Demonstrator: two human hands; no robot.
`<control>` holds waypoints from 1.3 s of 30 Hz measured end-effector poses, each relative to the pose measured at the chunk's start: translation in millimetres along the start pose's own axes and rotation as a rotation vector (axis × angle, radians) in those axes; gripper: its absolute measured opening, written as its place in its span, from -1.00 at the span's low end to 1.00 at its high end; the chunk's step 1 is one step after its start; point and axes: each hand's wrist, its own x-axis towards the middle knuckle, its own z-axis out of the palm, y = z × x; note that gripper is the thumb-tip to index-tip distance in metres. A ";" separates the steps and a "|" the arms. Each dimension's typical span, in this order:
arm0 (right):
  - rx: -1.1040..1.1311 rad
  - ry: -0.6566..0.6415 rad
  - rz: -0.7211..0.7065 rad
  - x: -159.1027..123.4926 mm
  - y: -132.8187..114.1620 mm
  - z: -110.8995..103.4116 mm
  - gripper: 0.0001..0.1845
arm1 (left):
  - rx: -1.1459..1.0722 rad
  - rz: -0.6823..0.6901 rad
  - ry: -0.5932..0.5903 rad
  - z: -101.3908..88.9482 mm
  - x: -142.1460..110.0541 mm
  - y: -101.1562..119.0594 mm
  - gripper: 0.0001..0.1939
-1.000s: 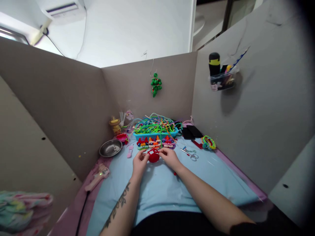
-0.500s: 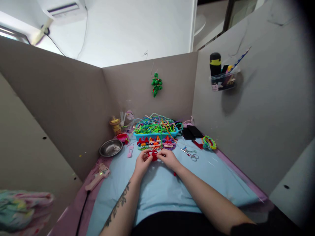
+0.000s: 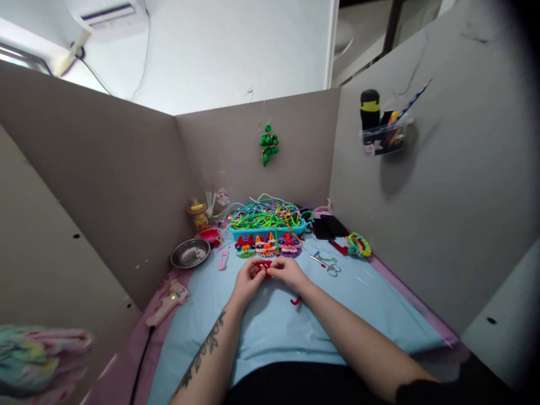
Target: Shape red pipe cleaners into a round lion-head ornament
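Observation:
My left hand (image 3: 247, 280) and my right hand (image 3: 287, 272) meet over the light blue mat (image 3: 270, 320), fingers pinched together on a small red pipe-cleaner piece (image 3: 264, 267). Most of that piece is hidden between my fingers. A red tail of it (image 3: 296, 301) shows on the mat under my right wrist. Just beyond my hands lies a row of three small colourful pipe-cleaner figures (image 3: 267, 246). Behind them stands a blue basket (image 3: 266, 229) heaped with green, blue and orange pipe cleaners.
A metal bowl (image 3: 189, 253), a pink glue gun (image 3: 167, 304) with its cord, small scissors (image 3: 325, 263), a coloured ring bundle (image 3: 358, 244) and a black phone (image 3: 328, 226) lie around. Cardboard walls close in three sides; a green ornament (image 3: 268, 145) hangs on the back wall.
My hands have drawn closer together and slightly toward me, closing over the red piece, which showed as a round loop a second ago. Its red tail now lies visible under my right wrist.

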 end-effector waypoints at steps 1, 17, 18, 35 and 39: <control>-0.049 0.012 -0.026 -1.4 -1.3 1.1 -0.87 | 0.004 0.001 0.012 -0.1 0.3 -0.9 -0.69; -0.363 0.155 -0.347 -5.9 -7.0 -5.2 -0.86 | -0.231 -0.162 0.211 -7.2 8.9 -9.5 -0.64; -0.354 0.123 -0.309 -5.8 -5.9 -4.5 -0.86 | -0.233 -0.158 0.218 -7.5 9.1 -10.0 -0.65; -0.466 -0.288 -0.345 -5.9 3.2 -13.5 -0.71 | -0.043 -0.142 0.310 -5.5 7.8 -13.9 -0.81; -0.349 -0.190 -0.186 -7.7 1.9 2.3 -0.72 | -0.017 -0.111 0.279 -5.6 8.3 -15.0 -0.82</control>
